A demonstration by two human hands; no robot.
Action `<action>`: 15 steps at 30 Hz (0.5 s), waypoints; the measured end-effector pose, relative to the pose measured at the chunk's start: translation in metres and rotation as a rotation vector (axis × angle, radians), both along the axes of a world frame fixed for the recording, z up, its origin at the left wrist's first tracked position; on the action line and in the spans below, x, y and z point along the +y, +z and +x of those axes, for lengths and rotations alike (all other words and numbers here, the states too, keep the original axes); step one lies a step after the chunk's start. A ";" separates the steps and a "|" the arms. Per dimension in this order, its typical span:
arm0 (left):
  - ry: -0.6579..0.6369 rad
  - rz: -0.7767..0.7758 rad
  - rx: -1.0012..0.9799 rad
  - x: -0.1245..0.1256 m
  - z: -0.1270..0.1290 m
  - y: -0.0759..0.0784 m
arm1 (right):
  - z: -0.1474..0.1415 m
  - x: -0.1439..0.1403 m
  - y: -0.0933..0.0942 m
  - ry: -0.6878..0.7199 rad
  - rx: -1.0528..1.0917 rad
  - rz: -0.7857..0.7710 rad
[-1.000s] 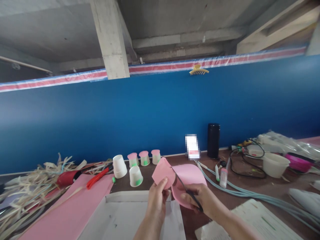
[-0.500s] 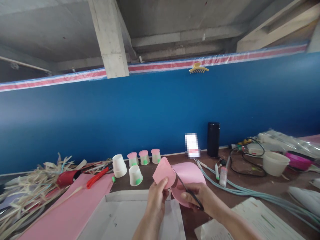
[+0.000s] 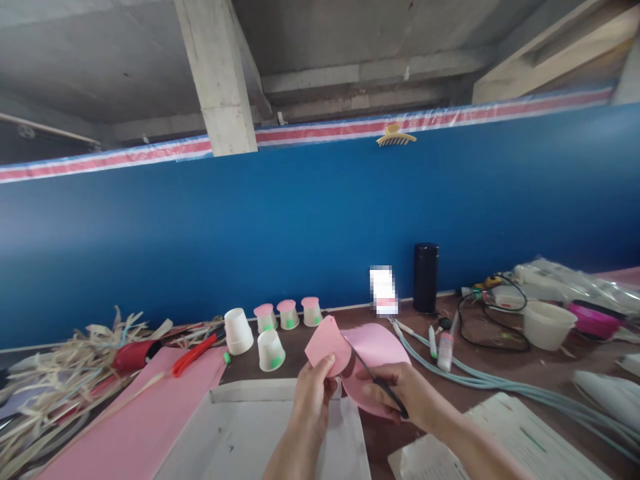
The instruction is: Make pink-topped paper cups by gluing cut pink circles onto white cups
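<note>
My left hand (image 3: 318, 387) pinches a piece of pink paper (image 3: 327, 347) between thumb and fingers, above the edge of a white tray-like box lid (image 3: 250, 427). In my right hand (image 3: 397, 390) is a pair of black-handled scissors (image 3: 385, 387), its blades pointing up and left along the paper's cut edge. A wider curved part of pink paper (image 3: 377, 343) spreads behind and beneath the scissors; whether it still joins the held piece I cannot tell. Behind my hands, several upside-down paper cups stand on the table; one cup (image 3: 311, 312) has a pink top.
Left lie pink sheets (image 3: 135, 413), red-handled pliers (image 3: 195, 355) and a heap of pale strips (image 3: 75, 380). A black cylinder (image 3: 426, 277) and a lit, blurred screen (image 3: 384, 291) stand by the blue partition (image 3: 300, 220). Pale blue cables (image 3: 480, 383) and a white tub (image 3: 549, 325) are at right.
The view has shifted very slightly. Both hands, the scissors and the pink paper keep almost the same position.
</note>
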State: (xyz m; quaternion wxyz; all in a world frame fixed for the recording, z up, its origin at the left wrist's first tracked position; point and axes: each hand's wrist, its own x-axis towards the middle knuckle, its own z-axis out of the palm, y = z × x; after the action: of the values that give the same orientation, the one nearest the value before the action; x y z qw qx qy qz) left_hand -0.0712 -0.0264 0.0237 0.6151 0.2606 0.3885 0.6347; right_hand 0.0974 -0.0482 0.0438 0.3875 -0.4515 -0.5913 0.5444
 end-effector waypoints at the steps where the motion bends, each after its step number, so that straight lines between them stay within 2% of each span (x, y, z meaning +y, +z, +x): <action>1: 0.001 0.001 0.005 0.000 0.000 0.000 | 0.000 0.000 0.000 -0.008 -0.002 -0.009; 9: 0.039 -0.002 0.029 0.002 -0.001 0.000 | -0.005 -0.002 0.007 -0.034 0.025 -0.070; 15: 0.019 0.034 0.076 0.004 -0.001 -0.006 | -0.002 0.001 -0.004 -0.005 0.025 -0.037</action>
State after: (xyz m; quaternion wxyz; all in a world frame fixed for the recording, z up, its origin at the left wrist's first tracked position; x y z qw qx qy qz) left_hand -0.0725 -0.0224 0.0177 0.5893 0.2911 0.4033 0.6367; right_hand 0.0959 -0.0470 0.0394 0.3879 -0.4531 -0.5752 0.5597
